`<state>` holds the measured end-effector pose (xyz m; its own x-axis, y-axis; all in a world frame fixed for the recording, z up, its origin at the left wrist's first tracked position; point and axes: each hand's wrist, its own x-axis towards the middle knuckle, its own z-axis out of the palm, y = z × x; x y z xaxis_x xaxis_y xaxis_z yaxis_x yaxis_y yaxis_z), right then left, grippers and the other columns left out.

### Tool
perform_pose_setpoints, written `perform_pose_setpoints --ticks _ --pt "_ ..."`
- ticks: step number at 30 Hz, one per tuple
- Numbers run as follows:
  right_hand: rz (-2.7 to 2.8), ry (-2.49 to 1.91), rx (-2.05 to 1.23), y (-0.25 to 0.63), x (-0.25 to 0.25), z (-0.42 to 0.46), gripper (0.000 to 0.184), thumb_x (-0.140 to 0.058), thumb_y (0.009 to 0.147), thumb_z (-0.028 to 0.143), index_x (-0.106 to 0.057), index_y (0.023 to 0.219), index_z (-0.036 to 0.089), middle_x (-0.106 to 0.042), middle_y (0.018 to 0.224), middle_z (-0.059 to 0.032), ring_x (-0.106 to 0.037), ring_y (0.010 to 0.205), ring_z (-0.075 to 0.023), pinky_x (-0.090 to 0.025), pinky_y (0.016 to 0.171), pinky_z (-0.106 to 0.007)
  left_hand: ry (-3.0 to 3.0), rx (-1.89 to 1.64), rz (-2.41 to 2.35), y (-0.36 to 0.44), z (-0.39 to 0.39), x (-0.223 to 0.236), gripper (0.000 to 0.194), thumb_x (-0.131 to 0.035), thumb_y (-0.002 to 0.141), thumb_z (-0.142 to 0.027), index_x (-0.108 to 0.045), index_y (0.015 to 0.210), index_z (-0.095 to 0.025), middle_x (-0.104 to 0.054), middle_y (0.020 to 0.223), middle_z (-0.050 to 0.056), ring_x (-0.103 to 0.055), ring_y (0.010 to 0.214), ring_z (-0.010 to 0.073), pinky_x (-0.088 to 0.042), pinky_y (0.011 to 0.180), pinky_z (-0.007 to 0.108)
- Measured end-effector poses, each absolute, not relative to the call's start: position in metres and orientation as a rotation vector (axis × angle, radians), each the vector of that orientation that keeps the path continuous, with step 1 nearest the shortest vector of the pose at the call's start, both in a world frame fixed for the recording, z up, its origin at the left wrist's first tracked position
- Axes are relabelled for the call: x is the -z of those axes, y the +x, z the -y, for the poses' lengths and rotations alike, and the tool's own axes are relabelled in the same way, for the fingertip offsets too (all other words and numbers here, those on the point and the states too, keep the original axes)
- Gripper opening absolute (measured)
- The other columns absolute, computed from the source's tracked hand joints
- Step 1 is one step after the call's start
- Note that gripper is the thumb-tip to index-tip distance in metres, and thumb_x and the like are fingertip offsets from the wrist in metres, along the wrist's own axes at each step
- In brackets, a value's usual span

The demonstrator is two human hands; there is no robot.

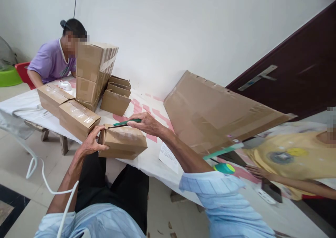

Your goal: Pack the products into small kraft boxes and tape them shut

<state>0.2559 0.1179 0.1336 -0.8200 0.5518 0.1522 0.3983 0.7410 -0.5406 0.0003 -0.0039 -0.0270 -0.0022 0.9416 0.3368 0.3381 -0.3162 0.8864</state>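
Note:
A small cardboard box point(124, 143) with tape along its top lies at the table's near edge, above my lap. My left hand point(90, 142) grips its left end, fingers at the top corner and thumb on the near side. In my right hand point(145, 123) is a slim green tool point(127, 122), closed in the fingers and laid along the box's top, its tip toward the left end. Its exact kind is not clear. Just left of my left hand stands a taped carton point(78, 117), with another carton point(54, 96) behind it.
Taller stacked cartons point(89, 73) and open box pieces point(115, 100) stand farther back on the table point(154, 163). A large cardboard sheet point(199, 112) leans at the right. One person point(52, 61) sits at the far left, another point(283, 157) at the right. A white cable point(49, 189) hangs by my left arm.

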Motion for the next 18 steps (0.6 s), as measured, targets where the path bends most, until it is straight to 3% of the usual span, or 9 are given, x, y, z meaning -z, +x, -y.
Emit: perform_pose_setpoints --ticks 11,18 --pt "2.674 -0.705 -0.79 0.256 -0.141 -0.119 0.042 -0.063 0.092 0.052 -0.082 0.092 0.015 -0.063 0.069 -0.0015 -0.047 0.063 -0.0138 -0.034 0.06 -0.029 1.708 -1.321 -1.319 0.0 0.004 0.029 0.084 -0.091 0.067 -0.034 -0.057 0.143 -0.027 -0.052 0.154 0.012 -0.051 0.144 0.0356 -0.055 0.108 0.046" --pt "2.658 -0.681 -0.712 0.253 -0.13 -0.118 0.04 -0.062 0.094 0.051 -0.081 0.09 0.016 -0.068 0.074 -0.0036 -0.054 0.067 -0.0155 -0.039 0.063 -0.029 1.724 -1.309 -1.346 0.0 0.004 0.03 0.088 -0.092 0.067 -0.036 -0.056 0.147 -0.026 -0.05 0.157 0.014 -0.049 0.147 0.0378 -0.055 0.109 0.047"
